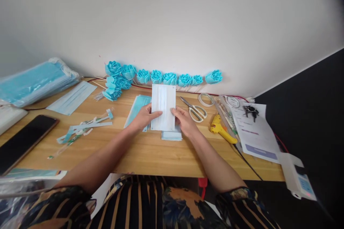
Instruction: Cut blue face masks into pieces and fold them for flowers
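I have the white pleated mask sheet (pixel 163 105) raised above the counter (pixel 150 157), facing the camera. The left hand (pixel 143 117) has its grip pinching the left edge, thumb laid across the front; the right hand (pixel 185 120) pinches the right edge likewise. Fingers behind the sheet are hidden from me. Left forearm (pixel 107 154) and right forearm (pixel 215 161) angle inward. A small pale stack (pixel 172 136) is partly covered by the sheet. Phone (pixel 25 143) cut off at frame left; print on the paper (pixel 249 125) unreadable.

Wooden tabletop (pixel 150 155) with blue mask sheets (pixel 134 110), scissors (pixel 192 107), glue gun (pixel 221 131), phone (pixel 25 143), strips (pixel 92 126)
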`<state>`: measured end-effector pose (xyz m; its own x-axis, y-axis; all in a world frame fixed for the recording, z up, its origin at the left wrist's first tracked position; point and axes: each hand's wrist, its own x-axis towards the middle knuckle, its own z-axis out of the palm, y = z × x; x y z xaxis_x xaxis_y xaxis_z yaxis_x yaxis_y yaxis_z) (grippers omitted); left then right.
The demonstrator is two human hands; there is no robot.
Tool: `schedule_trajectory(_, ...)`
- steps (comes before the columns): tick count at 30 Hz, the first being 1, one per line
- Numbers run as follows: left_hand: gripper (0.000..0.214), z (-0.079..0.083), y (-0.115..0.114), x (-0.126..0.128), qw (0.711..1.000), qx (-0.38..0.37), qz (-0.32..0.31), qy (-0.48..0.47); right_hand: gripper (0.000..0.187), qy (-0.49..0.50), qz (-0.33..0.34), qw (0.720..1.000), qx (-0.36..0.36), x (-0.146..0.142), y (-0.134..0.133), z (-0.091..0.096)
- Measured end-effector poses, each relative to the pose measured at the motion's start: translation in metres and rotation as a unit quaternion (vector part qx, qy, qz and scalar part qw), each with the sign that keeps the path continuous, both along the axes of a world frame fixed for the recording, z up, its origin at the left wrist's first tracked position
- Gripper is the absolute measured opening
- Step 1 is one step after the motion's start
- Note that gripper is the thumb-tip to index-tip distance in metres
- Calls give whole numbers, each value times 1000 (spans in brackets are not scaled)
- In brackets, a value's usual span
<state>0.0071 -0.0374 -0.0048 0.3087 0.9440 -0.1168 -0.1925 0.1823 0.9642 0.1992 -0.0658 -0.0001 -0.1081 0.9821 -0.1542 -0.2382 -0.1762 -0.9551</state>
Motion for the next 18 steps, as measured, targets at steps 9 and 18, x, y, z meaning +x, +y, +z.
schedule_trajectory(9, 64, 6, 2, 0, 997, 25, 75, -14, 44, 14, 2, 1000, -14, 0, 2, -4)
schedule_trajectory(18, 59, 8, -2, 1, 999, 11, 34, -5, 50, 13, 32, 999, 4, 4, 0, 1)
